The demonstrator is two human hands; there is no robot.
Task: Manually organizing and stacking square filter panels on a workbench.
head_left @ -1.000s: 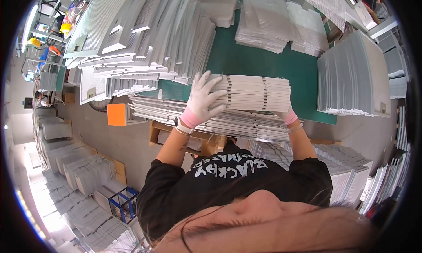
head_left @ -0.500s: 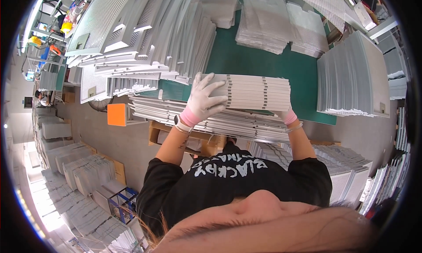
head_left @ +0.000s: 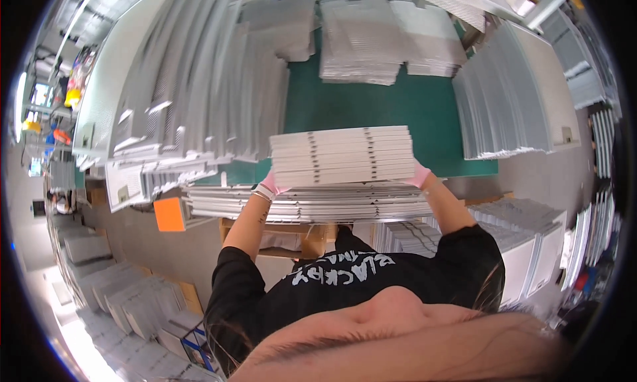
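Note:
A stack of slim white panels (head_left: 342,157), edges toward me with two rows of small dark marks, is held between my hands over the near side of the green tabletop (head_left: 371,106). My left hand (head_left: 271,182), in a white glove with a pink cuff, grips the stack's left end. At its right end is my right hand (head_left: 419,174), also pink-cuffed. Both hands' fingers are mostly hidden by the stack. Just below and nearer to me lies a wider pile of long white panels (head_left: 308,206).
Tall leaning panels (head_left: 199,83) crowd the left. Mesh sheets (head_left: 358,40) lie at the back, and an upright row of panels (head_left: 504,93) stands at right. An orange-faced box (head_left: 170,214) is left of the long pile. More panel stacks (head_left: 142,292) line the floor.
My left hand, earlier spread over the stack's left end, is now lower at that end with its fingers hidden. The stack sits lower and further left in the view, which has shifted too.

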